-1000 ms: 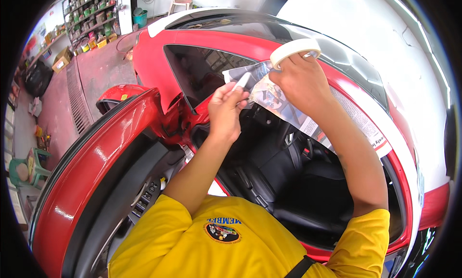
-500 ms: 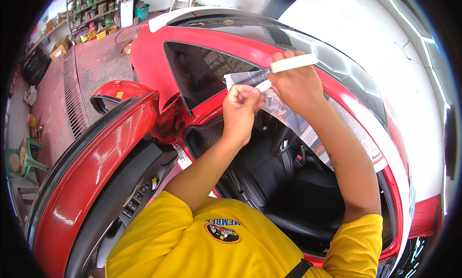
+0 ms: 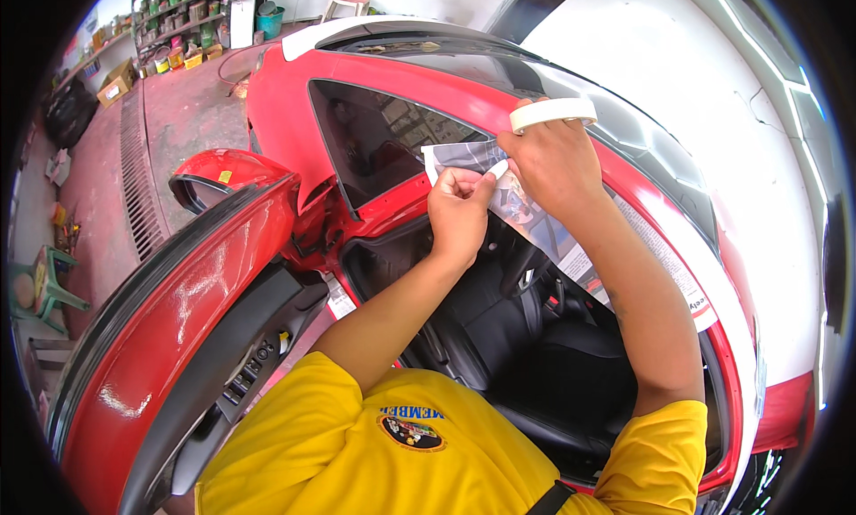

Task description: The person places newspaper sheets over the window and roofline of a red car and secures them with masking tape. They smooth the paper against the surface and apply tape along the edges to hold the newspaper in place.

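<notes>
My left hand [image 3: 458, 215] pinches a short white strip of masking tape [image 3: 498, 169] between thumb and fingers, in front of a printed newspaper sheet [image 3: 535, 221]. Close beside it, my right hand [image 3: 560, 165] carries a roll of masking tape [image 3: 555, 112] hooked over its fingers. Its fingertips are partly hidden behind the hand and roll. The newspaper hangs at the upper edge of the red car's [image 3: 615, 169] open doorway. One upper corner stands loose and slightly curled near the dark side window [image 3: 379, 136].
An opened red car door [image 3: 192, 310] with its mirror [image 3: 209, 178] stands to my left. Below my arms is a black seat [image 3: 562, 354]. More newspaper [image 3: 664, 265] lines the doorway on the right. Shelves of cans [image 3: 183, 20] and a green stool [image 3: 53, 288] stand farther off.
My left hand has moved a little right, bringing the tape strip close against my right hand. The roll has turned slightly, and the newspaper's loose corner has shifted.
</notes>
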A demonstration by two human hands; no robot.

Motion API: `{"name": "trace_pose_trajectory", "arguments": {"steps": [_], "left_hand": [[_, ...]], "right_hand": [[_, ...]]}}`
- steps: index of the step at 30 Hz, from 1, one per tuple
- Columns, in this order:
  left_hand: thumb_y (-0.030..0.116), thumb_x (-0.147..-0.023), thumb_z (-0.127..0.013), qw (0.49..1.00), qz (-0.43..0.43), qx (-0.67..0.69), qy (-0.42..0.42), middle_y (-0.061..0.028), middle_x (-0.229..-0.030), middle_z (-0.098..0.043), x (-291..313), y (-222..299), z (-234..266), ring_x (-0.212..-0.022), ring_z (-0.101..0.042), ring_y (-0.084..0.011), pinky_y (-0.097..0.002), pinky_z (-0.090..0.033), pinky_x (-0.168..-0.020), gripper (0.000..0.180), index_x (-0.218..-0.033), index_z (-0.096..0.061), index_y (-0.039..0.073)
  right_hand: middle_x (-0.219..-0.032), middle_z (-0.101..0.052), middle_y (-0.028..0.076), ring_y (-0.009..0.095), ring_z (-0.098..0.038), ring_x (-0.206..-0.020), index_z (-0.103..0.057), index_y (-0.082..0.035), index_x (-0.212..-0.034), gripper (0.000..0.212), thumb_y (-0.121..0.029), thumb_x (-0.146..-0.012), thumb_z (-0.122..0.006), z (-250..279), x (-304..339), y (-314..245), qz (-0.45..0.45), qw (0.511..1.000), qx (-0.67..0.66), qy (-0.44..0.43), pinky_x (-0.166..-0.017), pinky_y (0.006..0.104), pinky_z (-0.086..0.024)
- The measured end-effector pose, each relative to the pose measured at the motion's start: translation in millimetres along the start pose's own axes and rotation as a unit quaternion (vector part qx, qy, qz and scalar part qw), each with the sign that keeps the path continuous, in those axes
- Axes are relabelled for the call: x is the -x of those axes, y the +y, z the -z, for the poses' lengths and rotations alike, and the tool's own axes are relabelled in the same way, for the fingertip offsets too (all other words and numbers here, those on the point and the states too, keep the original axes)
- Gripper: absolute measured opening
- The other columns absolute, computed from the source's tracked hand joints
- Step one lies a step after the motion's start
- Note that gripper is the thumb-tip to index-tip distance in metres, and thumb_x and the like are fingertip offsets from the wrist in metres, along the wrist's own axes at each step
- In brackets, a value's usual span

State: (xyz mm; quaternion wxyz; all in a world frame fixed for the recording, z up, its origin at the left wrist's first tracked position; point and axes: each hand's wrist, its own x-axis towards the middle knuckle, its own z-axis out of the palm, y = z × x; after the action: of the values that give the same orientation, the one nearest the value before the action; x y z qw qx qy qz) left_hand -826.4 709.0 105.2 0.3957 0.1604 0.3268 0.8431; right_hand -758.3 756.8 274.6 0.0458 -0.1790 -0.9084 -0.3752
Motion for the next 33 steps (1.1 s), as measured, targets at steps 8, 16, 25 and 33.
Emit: {"name": "trace_pose_trajectory", "arguments": {"steps": [8, 16, 25, 33], "left_hand": [[0.013, -0.092, -0.09, 0.987, -0.06, -0.128, 0.076, -0.004, -0.076, -0.069, -12, -7, -14, -0.068, -0.062, -0.0119, -0.0327, -0.052, -0.065, 0.024, -0.086, -0.069, 0.003], [0.018, -0.086, -0.096, 0.947, -0.074, -0.291, 0.117, -0.0037, -0.074, -0.071, -7, 4, -18, -0.065, -0.063, -0.0116, -0.0314, -0.053, -0.062, 0.03, -0.084, -0.07, 0.002], [0.047, -0.077, -0.103, 0.912, -0.032, -0.373, 0.165, -0.0034, -0.065, -0.064, -9, 4, 13, -0.058, -0.057, -0.014, -0.0362, -0.049, -0.057, 0.061, -0.07, -0.055, 0.01], [0.034, -0.09, -0.094, 0.932, -0.107, -0.31, 0.153, -0.0023, -0.072, -0.066, -18, -31, 104, -0.066, -0.062, -0.0143, -0.0361, -0.052, -0.066, 0.042, -0.075, -0.065, 0.008]], "right_hand": [[-0.126, -0.069, 0.012, 0.034, -0.065, -0.126, -0.077, -0.014, -0.096, 0.022, -0.024, -0.079, -0.086, 1, 1, -1, 0.001, 1.0, 0.013, 0.018, -0.104, 0.0503, -0.048], [-0.097, -0.065, 0.009, 0.034, -0.067, -0.104, -0.078, -0.015, -0.093, 0.014, -0.021, -0.08, -0.077, 5, 14, 7, 0.107, 0.987, -0.099, 0.072, -0.088, 0.0496, -0.052], [-0.11, -0.062, 0.004, 0.026, -0.058, -0.115, -0.073, -0.014, -0.094, 0.016, -0.024, -0.081, -0.073, -5, 37, 7, 0.117, 0.983, 0.088, 0.114, -0.1, 0.0386, -0.046], [-0.099, -0.067, 0.012, 0.034, -0.066, -0.086, -0.083, -0.017, -0.114, 0.03, -0.027, -0.086, -0.086, 50, 139, -113, -0.068, 0.95, -0.247, 0.177, -0.076, 0.0504, -0.053]]}}
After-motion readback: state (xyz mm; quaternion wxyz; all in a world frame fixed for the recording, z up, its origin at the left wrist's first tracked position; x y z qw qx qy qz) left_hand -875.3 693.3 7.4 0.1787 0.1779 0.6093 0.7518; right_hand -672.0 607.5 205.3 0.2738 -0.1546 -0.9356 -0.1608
